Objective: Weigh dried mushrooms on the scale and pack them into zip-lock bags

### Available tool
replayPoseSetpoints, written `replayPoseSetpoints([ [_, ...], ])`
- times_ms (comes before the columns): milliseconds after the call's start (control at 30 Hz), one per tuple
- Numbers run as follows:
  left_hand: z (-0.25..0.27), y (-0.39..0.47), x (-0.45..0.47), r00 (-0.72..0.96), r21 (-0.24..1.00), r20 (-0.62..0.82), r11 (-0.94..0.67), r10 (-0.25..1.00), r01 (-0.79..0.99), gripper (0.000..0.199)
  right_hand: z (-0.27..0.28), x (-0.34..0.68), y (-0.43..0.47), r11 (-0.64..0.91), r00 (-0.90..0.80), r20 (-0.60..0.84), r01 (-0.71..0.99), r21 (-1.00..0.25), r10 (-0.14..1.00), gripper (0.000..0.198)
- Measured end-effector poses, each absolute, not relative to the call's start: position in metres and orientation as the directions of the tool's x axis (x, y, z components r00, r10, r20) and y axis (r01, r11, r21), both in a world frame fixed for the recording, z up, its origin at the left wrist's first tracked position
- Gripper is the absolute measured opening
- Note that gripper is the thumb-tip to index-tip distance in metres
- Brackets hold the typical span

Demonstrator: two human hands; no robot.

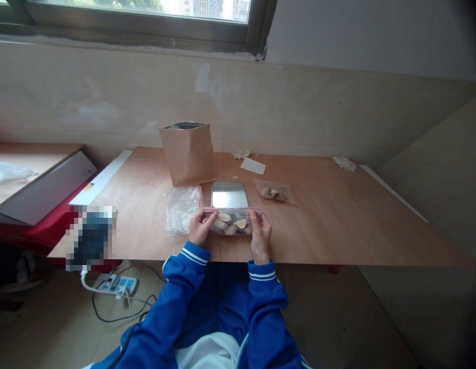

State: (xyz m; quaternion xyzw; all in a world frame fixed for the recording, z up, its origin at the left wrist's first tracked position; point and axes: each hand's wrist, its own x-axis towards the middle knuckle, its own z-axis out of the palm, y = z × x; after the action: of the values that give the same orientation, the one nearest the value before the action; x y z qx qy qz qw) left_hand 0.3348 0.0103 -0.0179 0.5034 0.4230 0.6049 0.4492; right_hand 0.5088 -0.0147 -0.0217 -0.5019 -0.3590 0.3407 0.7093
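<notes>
Between my hands is a clear zip bag with several pale, tan-edged slices inside. My left hand pinches its top left corner, and my right hand pinches the top right one. The bag's zip edge runs straight across between my fingers. Just behind it lies a flat scale with a shiny metal top. Left of the scale is a pile of clear plastic bags. A second zip bag with similar slices lies to the scale's right.
An opened brown paper pouch stands at the back of the wooden table. Near it are a white card and pale scraps; more scraps lie far right. A blurred dark device with a cable sits at the left edge, above a power strip.
</notes>
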Motion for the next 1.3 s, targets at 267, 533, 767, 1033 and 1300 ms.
replayPoseSetpoints([
  [267,-0.014,0.011,0.335,-0.032,0.960,0.258,-0.259,0.966,-0.105,0.023,-0.019,0.510,-0.020,0.235,0.431,0.157,-0.134,-0.963,0.889,0.027],
  [533,-0.013,0.011,0.336,-0.005,0.963,0.235,-0.233,0.972,-0.135,0.024,-0.016,0.511,-0.022,0.269,0.452,0.201,-0.091,-0.959,0.869,0.029],
  [767,-0.013,0.010,0.336,-0.008,0.964,0.225,-0.224,0.974,-0.141,0.025,-0.019,0.510,-0.018,0.239,0.455,0.174,-0.091,-0.967,0.873,0.033],
  [1033,-0.014,0.011,0.336,0.000,0.965,0.231,-0.229,0.973,-0.125,0.025,-0.020,0.511,-0.011,0.235,0.449,0.169,-0.095,-0.967,0.878,0.034],
  [1300,-0.018,0.013,0.336,-0.008,0.966,0.228,-0.227,0.974,-0.126,0.025,-0.019,0.511,-0.009,0.221,0.451,0.154,-0.100,-0.970,0.879,0.034],
])
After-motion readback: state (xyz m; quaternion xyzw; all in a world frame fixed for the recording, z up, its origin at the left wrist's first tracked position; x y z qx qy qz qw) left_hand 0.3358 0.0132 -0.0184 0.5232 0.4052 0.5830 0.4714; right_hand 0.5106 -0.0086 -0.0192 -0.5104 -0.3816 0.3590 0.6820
